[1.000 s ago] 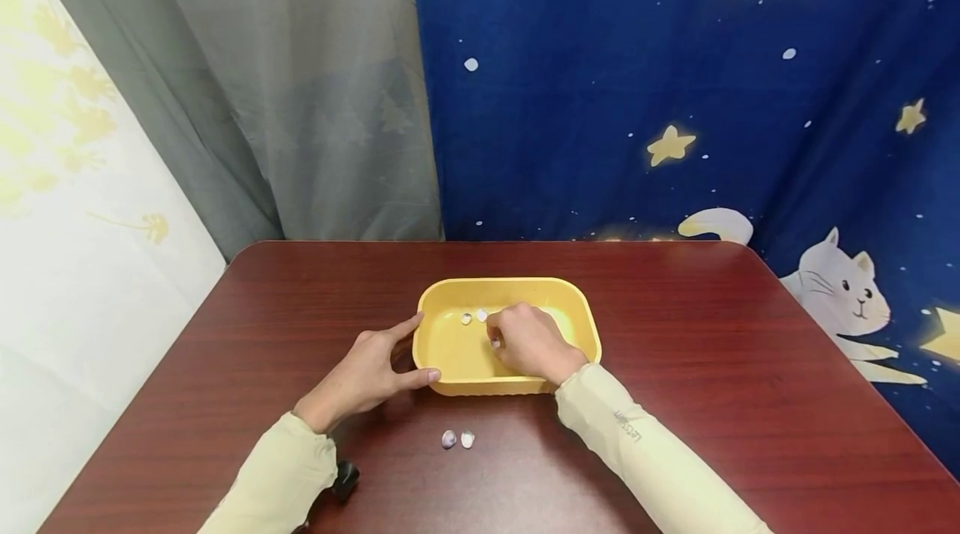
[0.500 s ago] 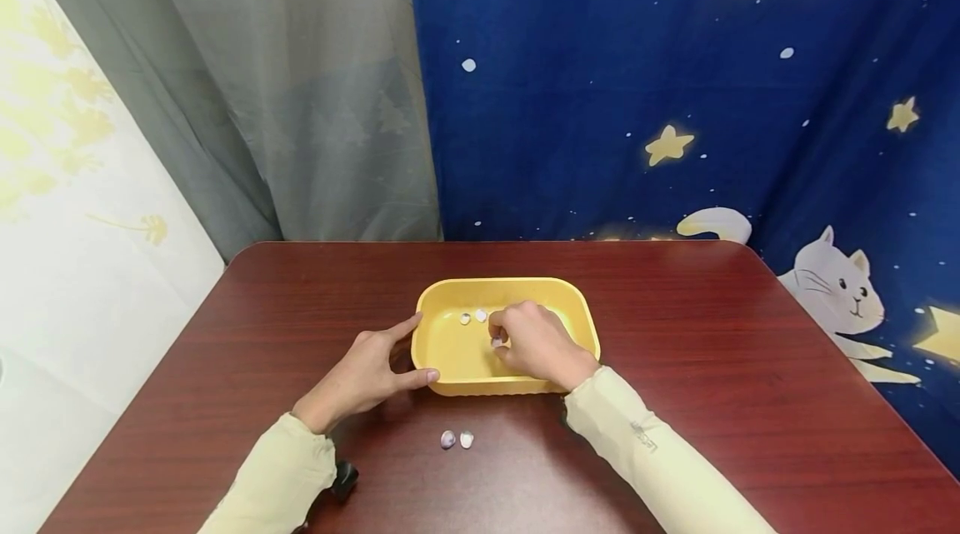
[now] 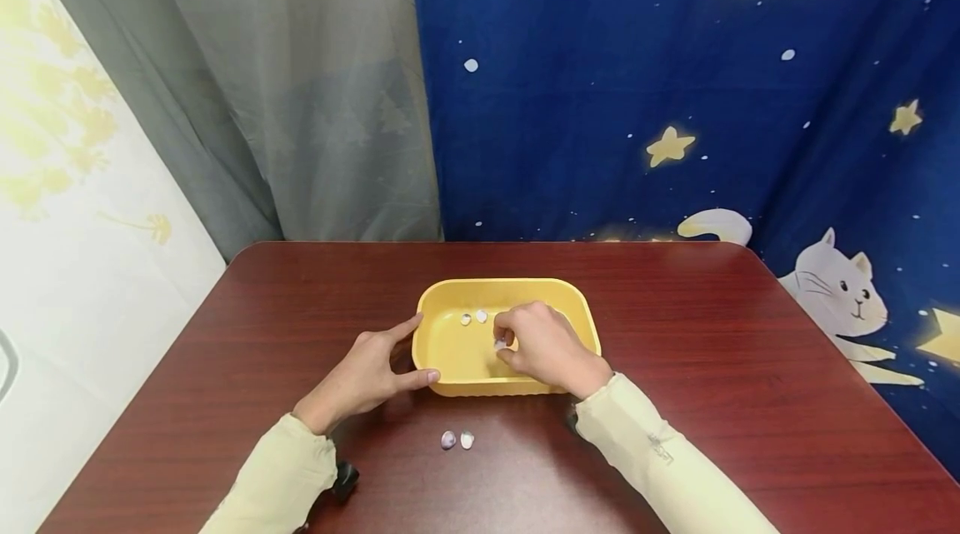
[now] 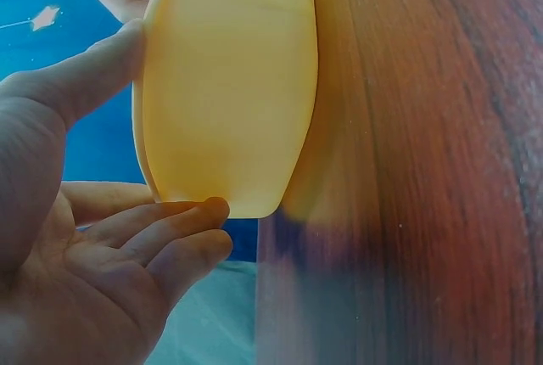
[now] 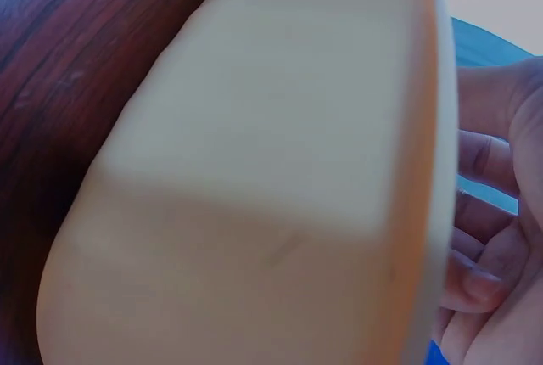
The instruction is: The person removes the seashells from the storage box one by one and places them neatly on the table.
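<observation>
A yellow plastic tub (image 3: 459, 388) stands on the table. My left hand (image 3: 367, 371) holds its near left corner, thumb on the front rim and fingers along the left end. The left wrist view shows those fingers (image 4: 182, 229) against the end wall. My right hand (image 3: 543, 342) is inside the tub, pinching a small pale shell-like piece (image 3: 500, 344) between thumb and fingertips. In the right wrist view the tub's side wall hides the pinch. Two similar pieces, one (image 3: 466, 319) darker and one (image 3: 482, 316) whiter, lie by the tub's back wall.
In front of the tub, a purplish shell-like piece (image 3: 447, 440) and a white one (image 3: 467, 440) lie side by side on the dark red wooden table (image 3: 300, 292). A black device (image 3: 345, 480) sits under the left wrist. Curtains (image 3: 562, 101) hang behind the table.
My right hand has shifted slightly to the right inside the tub, with the pinched piece moving along with it. My left hand and the other pieces stay where they were.
</observation>
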Tool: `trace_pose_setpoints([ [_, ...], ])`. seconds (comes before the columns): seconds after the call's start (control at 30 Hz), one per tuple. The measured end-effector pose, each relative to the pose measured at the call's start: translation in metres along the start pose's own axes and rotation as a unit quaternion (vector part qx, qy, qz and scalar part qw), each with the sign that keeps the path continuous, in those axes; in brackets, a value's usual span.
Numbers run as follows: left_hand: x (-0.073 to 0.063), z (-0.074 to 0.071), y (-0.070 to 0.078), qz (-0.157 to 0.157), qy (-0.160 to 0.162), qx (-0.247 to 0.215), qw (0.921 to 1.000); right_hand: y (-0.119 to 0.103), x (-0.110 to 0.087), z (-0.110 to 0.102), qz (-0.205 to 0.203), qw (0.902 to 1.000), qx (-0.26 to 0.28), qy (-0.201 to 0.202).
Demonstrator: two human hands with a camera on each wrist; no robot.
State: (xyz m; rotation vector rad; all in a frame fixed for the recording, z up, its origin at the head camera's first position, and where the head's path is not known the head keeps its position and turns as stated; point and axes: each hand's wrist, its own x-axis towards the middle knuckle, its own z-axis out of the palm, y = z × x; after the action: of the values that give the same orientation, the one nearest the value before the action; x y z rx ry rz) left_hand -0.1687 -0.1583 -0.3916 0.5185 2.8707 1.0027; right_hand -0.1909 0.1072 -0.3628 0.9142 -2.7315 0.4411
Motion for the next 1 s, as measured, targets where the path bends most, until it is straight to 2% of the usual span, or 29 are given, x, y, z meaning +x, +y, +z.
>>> trace_pose_setpoints([
  [0.5, 0.003, 0.001, -0.004, 0.005, 0.001, -0.006, 1.0000, -0.006, -0.011, -0.007, -0.037, 0.9991, 0.009, 0.019],
  [1.0, 0.005, 0.002, -0.007, -0.004, -0.006, -0.010, 0.9999, -0.020, -0.030, -0.010, -0.065, 0.9973, 0.025, 0.022],
])
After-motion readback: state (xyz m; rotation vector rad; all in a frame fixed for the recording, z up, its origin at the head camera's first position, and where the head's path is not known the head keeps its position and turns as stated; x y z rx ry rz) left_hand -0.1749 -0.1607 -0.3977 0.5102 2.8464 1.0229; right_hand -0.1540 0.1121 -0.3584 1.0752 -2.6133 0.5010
